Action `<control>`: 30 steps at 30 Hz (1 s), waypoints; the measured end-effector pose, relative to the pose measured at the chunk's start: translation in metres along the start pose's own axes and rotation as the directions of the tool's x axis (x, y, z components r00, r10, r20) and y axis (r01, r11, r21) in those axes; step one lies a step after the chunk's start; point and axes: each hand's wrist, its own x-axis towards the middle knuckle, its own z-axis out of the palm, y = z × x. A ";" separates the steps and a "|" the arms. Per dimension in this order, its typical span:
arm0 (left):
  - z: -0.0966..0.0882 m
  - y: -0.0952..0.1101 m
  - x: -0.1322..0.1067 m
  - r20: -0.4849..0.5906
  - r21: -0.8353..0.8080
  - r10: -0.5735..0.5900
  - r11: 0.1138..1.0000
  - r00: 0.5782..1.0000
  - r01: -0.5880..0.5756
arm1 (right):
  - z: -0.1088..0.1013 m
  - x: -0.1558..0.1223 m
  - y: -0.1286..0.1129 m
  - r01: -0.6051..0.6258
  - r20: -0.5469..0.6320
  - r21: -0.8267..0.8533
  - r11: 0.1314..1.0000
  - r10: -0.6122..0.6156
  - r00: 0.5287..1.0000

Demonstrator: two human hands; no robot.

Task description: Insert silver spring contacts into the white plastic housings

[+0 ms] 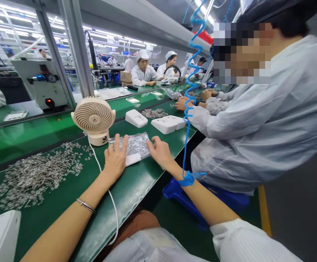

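Observation:
A clear plastic bag [138, 145] with a white label lies flat on the green bench before me, its contents too blurred to make out. My left hand [115, 157] rests on the bag's left side, fingers stretched out and apart. At the right edge of the bag, my right hand [160, 150] has its fingers curled and seems to pinch the plastic. A blue strap [187, 179] with a coiled cord circles my right wrist. Just behind the bag stands a beige fan [94, 118].
Small metal parts [38, 174] lie heaped at left, with another pile [155, 113] farther back. White housings [168, 124] sit beyond the bag. The fan's white cable [113, 203] crosses the bench by my left forearm. A co-worker [256, 120] in a white coat sits close at right.

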 end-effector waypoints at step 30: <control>-0.023 0.015 -0.035 0.574 -0.214 0.438 0.896 0.692 -0.389 | -0.077 -0.078 0.012 0.458 0.552 -0.355 0.815 -0.212 0.806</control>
